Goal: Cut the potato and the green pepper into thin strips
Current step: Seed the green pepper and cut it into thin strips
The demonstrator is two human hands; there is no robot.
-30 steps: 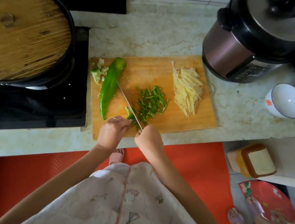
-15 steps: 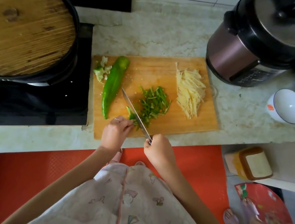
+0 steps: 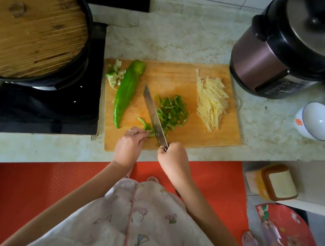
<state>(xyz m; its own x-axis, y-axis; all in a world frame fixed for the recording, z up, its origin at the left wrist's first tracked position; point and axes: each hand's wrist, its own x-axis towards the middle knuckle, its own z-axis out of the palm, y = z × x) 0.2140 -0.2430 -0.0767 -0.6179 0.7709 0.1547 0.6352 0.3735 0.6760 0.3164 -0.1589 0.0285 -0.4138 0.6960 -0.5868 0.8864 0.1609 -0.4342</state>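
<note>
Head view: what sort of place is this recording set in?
Most likely a home kitchen. A stone counter holds a wooden cutting board, a black cooktop carries a lidded pan, and an electric pressure cooker stands at the back.

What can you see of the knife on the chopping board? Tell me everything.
The knife has a long, narrow, grey metal blade, its pointed tip aimed away from the person. It slants across the wooden board between a green pepper piece and the cut pepper strips, its heel over that piece. The right hand hides the handle in its grip.
</note>
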